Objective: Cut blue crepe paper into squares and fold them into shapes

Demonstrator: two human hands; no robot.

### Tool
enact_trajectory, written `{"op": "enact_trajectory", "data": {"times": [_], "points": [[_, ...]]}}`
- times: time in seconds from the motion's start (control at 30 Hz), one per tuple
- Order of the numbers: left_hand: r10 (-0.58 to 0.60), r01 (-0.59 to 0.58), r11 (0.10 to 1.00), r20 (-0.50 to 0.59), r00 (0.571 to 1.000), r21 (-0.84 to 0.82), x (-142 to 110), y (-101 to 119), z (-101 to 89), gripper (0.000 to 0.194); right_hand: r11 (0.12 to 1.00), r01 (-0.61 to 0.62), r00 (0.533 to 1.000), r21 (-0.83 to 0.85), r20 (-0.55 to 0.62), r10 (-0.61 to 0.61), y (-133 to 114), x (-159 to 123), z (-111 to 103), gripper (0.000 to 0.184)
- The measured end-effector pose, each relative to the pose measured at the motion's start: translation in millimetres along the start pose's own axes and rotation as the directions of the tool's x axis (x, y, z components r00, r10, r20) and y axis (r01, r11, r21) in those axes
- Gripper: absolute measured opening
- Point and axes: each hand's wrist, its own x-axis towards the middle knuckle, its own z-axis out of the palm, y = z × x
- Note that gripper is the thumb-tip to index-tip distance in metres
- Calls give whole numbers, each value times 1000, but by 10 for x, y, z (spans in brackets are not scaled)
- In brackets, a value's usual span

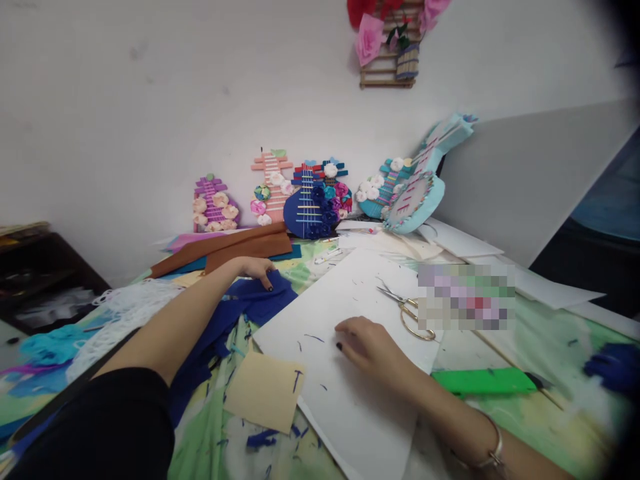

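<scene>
My left hand (257, 270) reaches out to the dark blue felt-like sheet (267, 297) and has its fingers closed on the upper edge. The sheet lies crumpled, trailing down behind my left forearm. Over a white board (345, 400) hovers or rests my right hand (367, 343), its fingers loosely bent, thumb apart, holding nothing visible. Thin blue scraps (314, 338) are scattered on the board. Gold-handled scissors (417, 320) lie partly opened just beyond the right hand. A beige card (267, 393) marked with a T-like shape sits by the board's left edge.
A green utility knife (485, 381) is right of the board, near a thin stick (537, 387). Brown sheets (245, 250) lie at the back left. Decorated guitar-shaped crafts (307, 207) lean on the wall. White netting (120, 320) and turquoise yarn (53, 347) are at left.
</scene>
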Motion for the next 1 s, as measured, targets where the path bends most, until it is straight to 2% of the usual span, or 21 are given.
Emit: {"op": "enact_trajectory", "data": {"times": [0.1, 0.17, 0.2, 0.23, 0.27, 0.3, 0.33, 0.37, 0.47, 0.57, 0.63, 0.73, 0.9, 1.0], "points": [[-26, 27, 999, 33, 999, -36, -45, 49, 61, 32, 1000, -4, 1000, -16, 5, 4, 8, 51, 46, 44], [-29, 31, 998, 33, 999, -62, -76, 82, 93, 32, 997, 72, 995, -9, 75, -71, -55, 53, 73, 58], [-24, 26, 997, 29, 999, -76, -95, 96, 102, 32, 989, 145, 980, 17, 134, -146, -106, 42, 75, 60], [-15, 17, 996, 22, 1000, -92, -116, 107, 105, 32, 961, 263, 937, 83, 217, -275, -163, 24, 68, 57], [-3, 4, 994, 9, 1000, -109, -141, 115, 102, 32, 914, 357, 870, 191, 288, -400, -220, 4, 51, 47], [10, -11, 992, -9, 1000, -127, -170, 120, 92, 32, 864, 397, 806, 309, 332, -489, -270, -18, 29, 39], [23, -28, 989, -35, 999, -147, -203, 121, 78, 32, 825, 386, 780, 412, 331, -531, -308, -38, 5, 35], [35, -46, 985, -67, 997, -167, -240, 122, 60, 32, 802, 348, 793, 486, 303, -528, -329, -54, -17, 33], [55, -100, 966, -188, 981, -237, -357, 138, 6, 31, 816, 213, 915, 538, 184, -360, -300, -65, -34, 31], [53, -159, 935, -317, 947, -317, -469, 232, -23, 31, 845, 120, 974, 522, 104, -203, -200, -26, 32, 25], [52, -215, 903, -403, 914, -371, -540, 356, -26, 32, 831, 74, 990, 552, 60, -128, -139, 20, 84, 23], [56, -301, 845, -487, 872, -441, -662, 614, 2, 32, 785, 29, 999, 619, -31, -13, -61, 108, 108, 31], [103, -379, 754, -473, 875, -537, -935, 1035, 213, 31, 698, 22, 976, 716, -167, 141, 16, 210, 18, 58], [139, -421, 712, -475, 869, -562, -1081, 1169, 438, 48, 642, 30, 974, 766, -167, 153, -63, 231, -18, 77]]}}
